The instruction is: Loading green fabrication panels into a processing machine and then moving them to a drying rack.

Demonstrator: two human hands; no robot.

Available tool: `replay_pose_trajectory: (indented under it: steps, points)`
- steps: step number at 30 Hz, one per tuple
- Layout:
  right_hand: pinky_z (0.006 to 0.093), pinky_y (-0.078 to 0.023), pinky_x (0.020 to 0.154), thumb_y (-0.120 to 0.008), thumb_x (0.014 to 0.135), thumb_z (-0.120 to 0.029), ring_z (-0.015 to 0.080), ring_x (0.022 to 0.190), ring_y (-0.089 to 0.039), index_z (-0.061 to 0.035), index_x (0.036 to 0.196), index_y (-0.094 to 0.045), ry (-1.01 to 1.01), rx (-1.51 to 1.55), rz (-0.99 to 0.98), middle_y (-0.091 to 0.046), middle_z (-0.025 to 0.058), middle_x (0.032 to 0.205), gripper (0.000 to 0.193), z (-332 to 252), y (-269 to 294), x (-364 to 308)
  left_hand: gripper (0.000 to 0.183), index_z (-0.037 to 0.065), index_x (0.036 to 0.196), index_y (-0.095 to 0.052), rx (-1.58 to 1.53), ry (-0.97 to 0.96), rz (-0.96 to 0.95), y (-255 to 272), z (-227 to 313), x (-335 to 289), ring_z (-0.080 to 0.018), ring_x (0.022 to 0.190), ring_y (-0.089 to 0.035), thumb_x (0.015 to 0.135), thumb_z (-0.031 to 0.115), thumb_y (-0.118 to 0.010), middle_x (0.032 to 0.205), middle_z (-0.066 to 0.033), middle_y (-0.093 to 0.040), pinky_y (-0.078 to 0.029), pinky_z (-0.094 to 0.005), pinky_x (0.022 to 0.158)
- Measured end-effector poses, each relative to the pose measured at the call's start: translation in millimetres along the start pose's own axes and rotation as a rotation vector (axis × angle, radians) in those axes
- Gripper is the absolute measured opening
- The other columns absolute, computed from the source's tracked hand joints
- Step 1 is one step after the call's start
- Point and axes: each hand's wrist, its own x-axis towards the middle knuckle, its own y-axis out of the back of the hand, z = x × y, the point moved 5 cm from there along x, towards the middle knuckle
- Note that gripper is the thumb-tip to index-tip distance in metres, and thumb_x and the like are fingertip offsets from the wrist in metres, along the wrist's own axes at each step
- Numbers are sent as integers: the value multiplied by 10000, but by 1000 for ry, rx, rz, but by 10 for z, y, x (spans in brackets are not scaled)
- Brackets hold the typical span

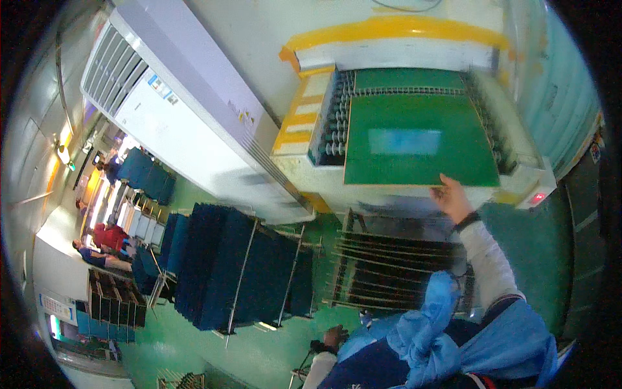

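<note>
A flat green board (pixel 414 142) with a glossy reflection lies on the rollers of a white conveyor machine, its near edge reaching past the machine's front. At that near edge, right of its middle, my right hand (pixel 450 200) has its fingers bent around the rim in a pinch. A second green board (pixel 408 79) shows behind the first, farther into the machine. My left hand (pixel 335 336) hangs low by my body, small and dark, beside a thin dark stand; its fingers do not show clearly.
The machine's side frame (pixel 301 123) has yellow stripes. Below it stands a slatted rack (pixel 395 266). Left of that, a rack holds several dark blue panels (pixel 227 272). A tall white air conditioner (pixel 188 123) stands at the left. People (pixel 110 236) are far left.
</note>
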Motion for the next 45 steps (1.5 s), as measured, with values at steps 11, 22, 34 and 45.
replay_pose_trajectory:
  steps: [11, 22, 34, 45]
  points:
    - [242, -423, 566, -575, 739, -320, 114, 628, -525, -61, 792, -581, -88, -1212, -340, -585, 27, 727, 264, 417, -404, -497, 320, -8, 984, -494, -463, 274, 146, 1, -235, 16, -240, 705, -575, 783, 238, -528, 909, -155, -572, -469, -323, 558]
    - [379, -409, 625, -558, 684, -215, 351, 714, -532, 2, 785, -572, 336, -1921, -561, -557, 203, 750, 240, 945, -174, -793, 402, 26, 1007, -484, -310, 211, 1, -146, -390, -258, -235, 707, -564, 789, 363, -464, 914, -126, -570, -469, -354, 589]
    - [402, -396, 654, -564, 677, -170, 386, 749, -506, 33, 801, -545, 379, -1960, -503, -542, 225, 758, 239, 1068, -102, -675, 378, 51, 936, -566, -61, 315, 185, -419, -1014, -467, -196, 663, -544, 784, 381, -461, 820, -87, -602, -430, -327, 562]
    - [411, -392, 642, -540, 621, -115, 388, 764, -497, 36, 778, -536, 375, -1948, -542, -519, 242, 743, 218, 1067, -73, -742, 363, 47, 1039, -507, 658, -188, 126, -324, -725, -445, -274, 741, -562, 732, 242, -509, 888, -132, -581, -452, -369, 630]
